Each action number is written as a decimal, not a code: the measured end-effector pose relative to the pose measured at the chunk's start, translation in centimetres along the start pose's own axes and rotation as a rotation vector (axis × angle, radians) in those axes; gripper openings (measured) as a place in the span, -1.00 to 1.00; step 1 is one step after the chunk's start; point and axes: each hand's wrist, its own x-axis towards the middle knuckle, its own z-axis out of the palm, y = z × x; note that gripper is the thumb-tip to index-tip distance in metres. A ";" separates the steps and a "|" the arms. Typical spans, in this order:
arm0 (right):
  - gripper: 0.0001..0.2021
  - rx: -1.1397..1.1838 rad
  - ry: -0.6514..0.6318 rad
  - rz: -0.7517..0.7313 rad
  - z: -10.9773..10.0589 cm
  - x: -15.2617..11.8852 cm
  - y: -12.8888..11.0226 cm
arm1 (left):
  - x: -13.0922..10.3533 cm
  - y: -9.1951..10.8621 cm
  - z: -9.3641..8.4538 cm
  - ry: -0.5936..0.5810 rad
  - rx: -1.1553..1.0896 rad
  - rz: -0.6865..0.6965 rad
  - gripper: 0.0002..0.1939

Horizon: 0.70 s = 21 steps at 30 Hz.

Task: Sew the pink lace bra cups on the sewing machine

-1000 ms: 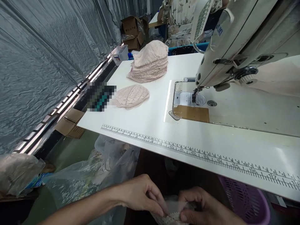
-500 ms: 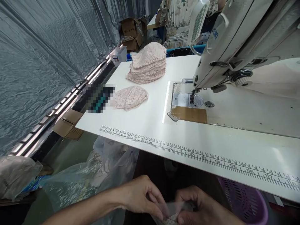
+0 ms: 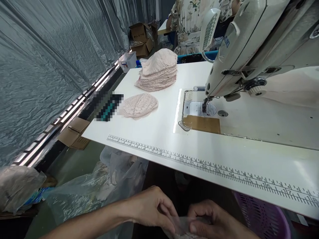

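Below the white table (image 3: 159, 139), our left hand (image 3: 152, 209) and right hand (image 3: 211, 220) pinch a thin clear bag (image 3: 185, 225) — fingers curled shut, apparently around pale lace.

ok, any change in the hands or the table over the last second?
Both hands sit lower in view: the left hand and right hand still pinch the clear plastic bag, but the lace piece in it has almost slipped below the picture's edge. Unchanged: lace stack, single lace piece and sewing machine on the white table.
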 end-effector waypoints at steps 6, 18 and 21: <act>-0.62 0.075 0.051 0.027 -0.6 0.0 0.2 | 0.1 -0.6 -0.8 -0.051 0.093 0.016 -0.64; -0.58 0.011 0.048 0.050 -1.4 -1.5 0.5 | -0.3 0.0 -0.6 -0.111 0.062 0.061 -0.68; -0.62 0.015 0.051 0.039 -1.4 -1.5 0.8 | -0.3 0.1 -0.6 -0.112 0.068 0.064 -0.67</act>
